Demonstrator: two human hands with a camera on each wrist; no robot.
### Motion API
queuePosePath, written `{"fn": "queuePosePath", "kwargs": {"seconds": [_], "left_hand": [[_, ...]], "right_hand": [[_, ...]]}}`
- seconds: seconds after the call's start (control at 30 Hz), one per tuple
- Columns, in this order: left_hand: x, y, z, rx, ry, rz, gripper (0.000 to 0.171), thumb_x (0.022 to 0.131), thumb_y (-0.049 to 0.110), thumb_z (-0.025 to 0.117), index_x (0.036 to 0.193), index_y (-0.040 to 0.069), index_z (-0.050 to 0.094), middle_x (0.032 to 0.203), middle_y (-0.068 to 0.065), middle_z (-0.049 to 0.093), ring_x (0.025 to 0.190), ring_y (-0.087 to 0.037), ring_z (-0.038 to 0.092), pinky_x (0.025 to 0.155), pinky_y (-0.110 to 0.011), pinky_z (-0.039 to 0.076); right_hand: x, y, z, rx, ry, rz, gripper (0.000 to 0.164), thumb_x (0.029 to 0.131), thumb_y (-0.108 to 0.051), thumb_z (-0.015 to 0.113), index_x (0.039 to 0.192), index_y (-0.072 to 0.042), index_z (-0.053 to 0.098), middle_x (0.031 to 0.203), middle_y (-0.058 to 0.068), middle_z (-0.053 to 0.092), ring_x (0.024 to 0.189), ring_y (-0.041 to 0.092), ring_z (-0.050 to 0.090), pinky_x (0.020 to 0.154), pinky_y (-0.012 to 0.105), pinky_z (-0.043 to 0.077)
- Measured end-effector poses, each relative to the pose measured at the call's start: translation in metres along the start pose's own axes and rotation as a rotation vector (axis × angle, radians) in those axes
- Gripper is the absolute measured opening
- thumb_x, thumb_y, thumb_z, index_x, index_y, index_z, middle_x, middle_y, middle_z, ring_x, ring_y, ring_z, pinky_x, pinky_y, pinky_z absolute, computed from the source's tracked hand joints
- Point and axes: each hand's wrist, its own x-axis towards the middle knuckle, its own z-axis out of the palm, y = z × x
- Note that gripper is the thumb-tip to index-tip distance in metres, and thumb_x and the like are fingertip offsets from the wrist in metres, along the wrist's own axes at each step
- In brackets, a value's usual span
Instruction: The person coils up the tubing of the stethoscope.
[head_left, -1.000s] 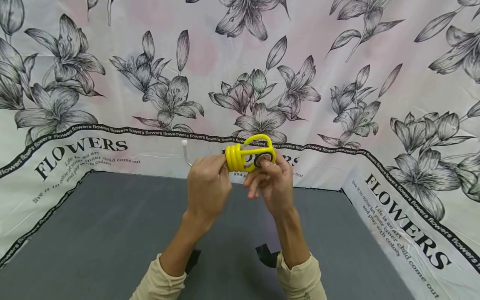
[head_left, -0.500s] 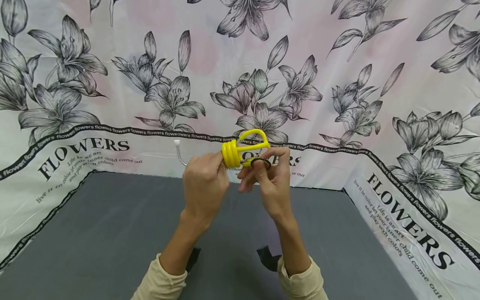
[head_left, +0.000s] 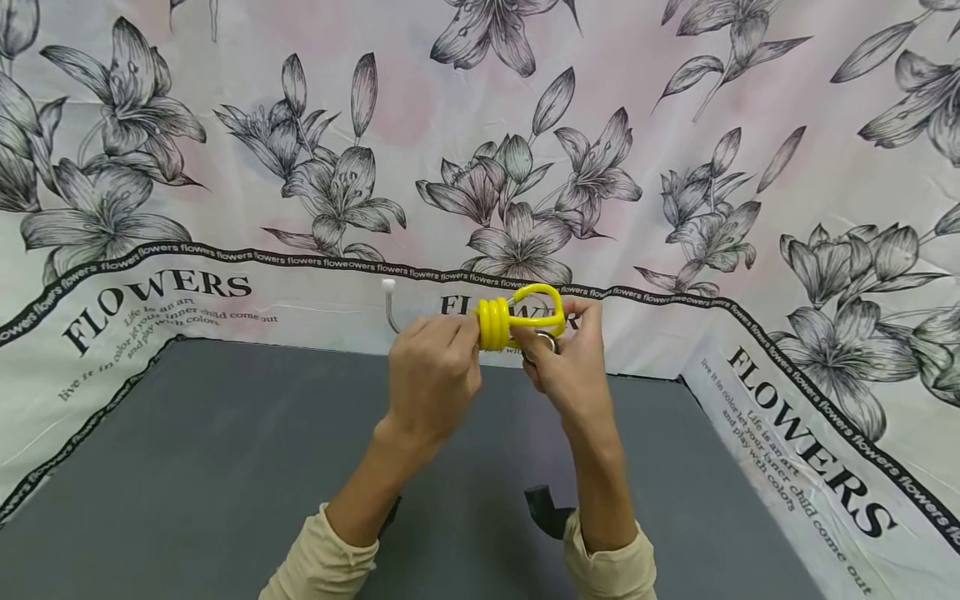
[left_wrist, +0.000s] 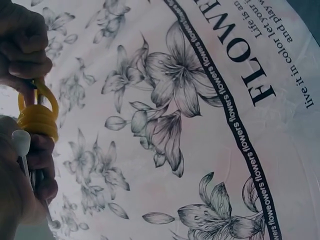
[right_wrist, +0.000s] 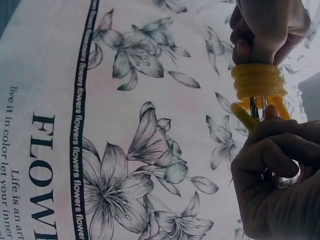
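Raised in front of the patterned cloth is a coiled yellow cable (head_left: 493,325), its turns packed side by side and its looped end extending right. My left hand (head_left: 431,379) curls round a thin metal hook at the coil's left side; the hook's white tip (head_left: 388,285) sticks out beyond the knuckles. In the left wrist view, a second rounded tip (left_wrist: 55,225) shows lower down. My right hand (head_left: 576,375) pinches the looped end, thumb at a round metal ring (head_left: 551,340). Thin metal rods (right_wrist: 254,107) show just below the coil in the right wrist view. The fingers hide much of the hook.
A dark grey tabletop (head_left: 262,458) spreads beneath the hands. White cloth (head_left: 420,167) with printed flowers and lettering stands behind and along both sides. A black curved piece (head_left: 547,510) shows beside the right forearm.
Both hands and the cable have shifted slightly right, after a small lift half a second ago. My right thumb and fingers have changed position around the round ring and looped end.
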Motion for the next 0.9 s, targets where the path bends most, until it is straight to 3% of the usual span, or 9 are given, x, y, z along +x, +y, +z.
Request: {"fn": "queuePosePath", "kwargs": {"seconds": [0.1, 0.3, 0.4, 0.47, 0.57, 0.67, 0.73, 0.8, 0.9], "left_hand": [[0.000, -0.003, 0.000, 0.007, -0.042, -0.035, 0.007, 0.085, -0.006, 0.074, 0.084, 0.001, 0.074, 0.073, -0.007, 0.072, 0.056, -0.020, 0.057, 0.053, -0.027, 0.039], [-0.002, -0.013, 0.001, 0.029, -0.098, -0.095, 0.009, 0.086, -0.007, 0.070, 0.082, 0.000, 0.074, 0.065, -0.007, 0.065, 0.051, -0.020, 0.048, 0.052, -0.029, 0.038], [-0.002, -0.016, -0.001, 0.024, -0.102, -0.105, 0.009, 0.085, -0.008, 0.071, 0.083, 0.000, 0.075, 0.065, -0.007, 0.065, 0.050, -0.019, 0.045, 0.051, -0.028, 0.035], [-0.002, -0.016, -0.003, 0.019, -0.099, -0.102, 0.008, 0.085, -0.007, 0.072, 0.085, 0.000, 0.076, 0.065, -0.006, 0.066, 0.050, -0.018, 0.045, 0.052, -0.028, 0.035], [-0.001, -0.016, -0.004, 0.016, -0.087, -0.071, 0.009, 0.084, -0.007, 0.072, 0.085, 0.000, 0.077, 0.065, -0.006, 0.067, 0.050, -0.018, 0.049, 0.052, -0.028, 0.037], [0.001, -0.017, -0.003, 0.007, -0.073, -0.025, 0.010, 0.084, -0.007, 0.072, 0.085, 0.002, 0.077, 0.067, -0.005, 0.069, 0.051, -0.019, 0.053, 0.053, -0.027, 0.041], [0.001, -0.018, -0.003, -0.001, -0.064, 0.003, 0.010, 0.084, -0.006, 0.073, 0.086, 0.003, 0.077, 0.069, -0.005, 0.071, 0.052, -0.018, 0.055, 0.053, -0.027, 0.043], [0.001, -0.019, -0.005, -0.006, -0.058, 0.016, 0.010, 0.082, -0.006, 0.074, 0.084, 0.004, 0.076, 0.069, -0.004, 0.071, 0.052, -0.018, 0.054, 0.053, -0.026, 0.043], [0.001, -0.019, -0.007, 0.009, -0.046, 0.043, 0.009, 0.080, -0.004, 0.078, 0.084, 0.004, 0.075, 0.070, -0.005, 0.071, 0.055, -0.019, 0.058, 0.055, -0.027, 0.044]], "right_hand": [[-0.001, -0.004, 0.001, -0.033, -0.041, 0.026, 0.044, 0.102, -0.012, 0.067, 0.113, -0.012, 0.025, 0.062, -0.001, 0.055, 0.052, 0.010, 0.046, 0.056, 0.020, 0.040], [-0.003, -0.005, -0.006, 0.049, -0.308, 0.040, 0.038, 0.108, -0.003, 0.049, 0.131, -0.010, 0.019, 0.083, 0.002, 0.060, 0.069, 0.009, 0.049, 0.079, 0.024, 0.049], [-0.001, 0.000, -0.013, 0.130, -0.405, -0.007, 0.043, 0.107, 0.001, 0.048, 0.140, -0.011, 0.022, 0.088, 0.000, 0.068, 0.076, 0.009, 0.060, 0.081, 0.023, 0.054], [0.001, 0.004, -0.015, 0.158, -0.437, -0.070, 0.045, 0.107, 0.001, 0.048, 0.144, -0.011, 0.025, 0.087, -0.001, 0.071, 0.071, 0.009, 0.061, 0.074, 0.021, 0.053], [0.003, 0.008, -0.011, 0.090, -0.351, -0.155, 0.046, 0.106, -0.002, 0.056, 0.144, -0.005, 0.031, 0.076, -0.003, 0.073, 0.055, 0.010, 0.060, 0.056, 0.021, 0.050], [0.004, 0.009, -0.006, -0.084, -0.160, -0.167, 0.044, 0.102, -0.009, 0.067, 0.138, -0.003, 0.044, 0.059, -0.002, 0.065, 0.041, 0.014, 0.049, 0.044, 0.023, 0.040], [0.005, 0.009, -0.005, -0.219, -0.049, -0.152, 0.042, 0.098, -0.012, 0.073, 0.134, -0.003, 0.054, 0.059, 0.002, 0.062, 0.044, 0.016, 0.049, 0.044, 0.024, 0.037], [0.005, 0.009, -0.006, -0.306, -0.014, -0.160, 0.036, 0.096, -0.020, 0.074, 0.127, -0.003, 0.064, 0.068, 0.009, 0.065, 0.052, 0.015, 0.054, 0.049, 0.023, 0.041], [0.005, 0.009, -0.004, -0.296, -0.071, -0.210, 0.039, 0.097, -0.025, 0.067, 0.123, 0.004, 0.064, 0.086, 0.021, 0.071, 0.068, 0.013, 0.066, 0.060, 0.024, 0.053]]}}
